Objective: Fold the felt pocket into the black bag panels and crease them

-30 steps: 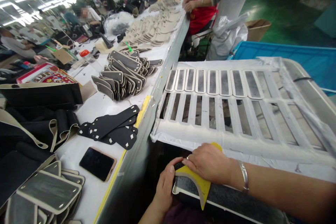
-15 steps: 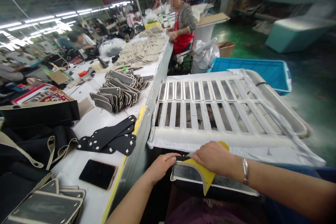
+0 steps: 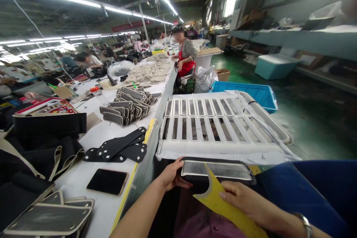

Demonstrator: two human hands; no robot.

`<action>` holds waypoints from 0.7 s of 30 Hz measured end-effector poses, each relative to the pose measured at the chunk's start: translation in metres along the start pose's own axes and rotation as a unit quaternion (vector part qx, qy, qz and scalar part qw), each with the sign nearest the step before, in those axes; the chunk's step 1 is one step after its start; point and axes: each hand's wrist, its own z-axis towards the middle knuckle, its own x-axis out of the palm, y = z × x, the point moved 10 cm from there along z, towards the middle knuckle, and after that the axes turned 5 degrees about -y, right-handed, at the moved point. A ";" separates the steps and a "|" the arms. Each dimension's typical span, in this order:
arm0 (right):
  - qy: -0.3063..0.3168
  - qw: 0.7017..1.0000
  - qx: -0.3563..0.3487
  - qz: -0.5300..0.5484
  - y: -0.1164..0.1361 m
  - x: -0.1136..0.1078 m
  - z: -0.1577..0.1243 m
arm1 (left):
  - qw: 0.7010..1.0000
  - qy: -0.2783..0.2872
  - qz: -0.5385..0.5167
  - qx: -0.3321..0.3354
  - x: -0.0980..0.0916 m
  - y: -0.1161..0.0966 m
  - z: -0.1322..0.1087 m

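Observation:
My left hand (image 3: pixel 173 174) grips the left end of a dark padded piece (image 3: pixel 192 182) that carries a long grey panel (image 3: pixel 223 169) with a white border. Pinched in my right hand (image 3: pixel 245 200) is a curved yellow sheet (image 3: pixel 214 195) with a pale underside, which looks like stiff paper or backing. Its upper tip overlaps the lower edge of the grey panel, though I cannot tell whether they touch. The piece lies above my lap, just in front of a white slatted frame (image 3: pixel 184 148) that bears a row of similar bordered panels (image 3: pixel 199 108).
On the long table at left lie a phone (image 3: pixel 107 181), black straps (image 3: pixel 119 147), stacked grey patches (image 3: pixel 128 108) and black fabric (image 3: pixel 50 124). A blue bin (image 3: pixel 292 193) stands at right, a blue tray (image 3: pixel 245 91) behind the frame. A person in a red apron (image 3: pixel 185 63) sits farther back.
My right hand and the yellow sheet have moved down and right, off most of the panel, uncovering its grey face. My left hand has shifted to the piece's left end. The view has tilted up.

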 end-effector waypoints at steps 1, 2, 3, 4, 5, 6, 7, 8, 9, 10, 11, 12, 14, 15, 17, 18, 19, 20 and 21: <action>0.002 0.998 0.017 0.058 -0.008 0.015 0.002 | 1.000 0.007 -0.015 0.012 0.002 0.000 0.002; -0.002 0.993 0.035 0.112 -0.016 0.028 0.005 | 0.999 0.010 -0.031 0.027 0.002 -0.001 0.004; -0.016 0.986 0.052 0.159 -0.022 0.038 0.009 | 0.998 0.009 -0.050 0.046 0.002 -0.003 0.005; -0.036 0.976 0.062 0.203 -0.027 0.046 0.015 | 0.995 0.005 -0.073 0.069 0.002 -0.005 0.006; -0.055 0.966 0.063 0.244 -0.029 0.053 0.020 | 0.991 -0.001 -0.094 0.094 0.001 -0.006 0.007; -0.073 0.956 0.057 0.279 -0.029 0.058 0.026 | 0.987 -0.009 -0.110 0.117 0.000 -0.007 0.007; -0.087 0.946 0.048 0.308 -0.028 0.063 0.031 | 0.983 -0.015 -0.123 0.136 0.000 -0.007 0.007; -0.098 0.937 0.042 0.331 -0.026 0.069 0.035 | 0.979 -0.020 -0.137 0.152 -0.001 -0.006 0.007; -0.107 0.930 0.039 0.349 -0.026 0.074 0.038 | 0.975 -0.023 -0.149 0.164 -0.001 -0.005 0.007; -0.114 0.924 0.042 0.362 -0.026 0.080 0.040 | 0.972 -0.026 -0.161 0.171 -0.001 -0.004 0.007; -0.121 0.919 0.049 0.373 -0.026 0.084 0.041 | 0.969 -0.026 -0.173 0.173 -0.002 -0.002 0.007; -0.128 0.913 0.057 0.384 -0.027 0.088 0.041 | 0.967 -0.024 -0.186 0.173 -0.002 -0.001 0.007; -0.129 0.905 0.071 0.400 -0.026 0.092 0.040 | 0.964 -0.016 -0.202 0.170 -0.005 0.001 0.005; -0.131 0.903 0.079 0.402 -0.027 0.093 0.039 | 0.967 -0.016 -0.195 0.166 -0.008 0.001 0.003; -0.130 0.904 0.093 0.396 -0.029 0.090 0.036 | 0.979 -0.020 -0.142 0.144 -0.013 0.003 0.000; -0.127 0.906 0.096 0.392 -0.030 0.088 0.035 | 0.986 -0.021 -0.105 0.127 -0.014 0.005 -0.002; -0.120 0.909 0.099 0.387 -0.031 0.087 0.034 | 0.991 -0.020 -0.075 0.111 -0.015 0.006 -0.004; -0.111 0.913 0.100 0.380 -0.033 0.085 0.034 | 0.993 -0.016 -0.056 0.098 -0.015 0.007 -0.007; -0.101 0.920 0.096 0.367 -0.034 0.083 0.034 | 0.994 -0.009 -0.054 0.091 -0.013 0.006 -0.009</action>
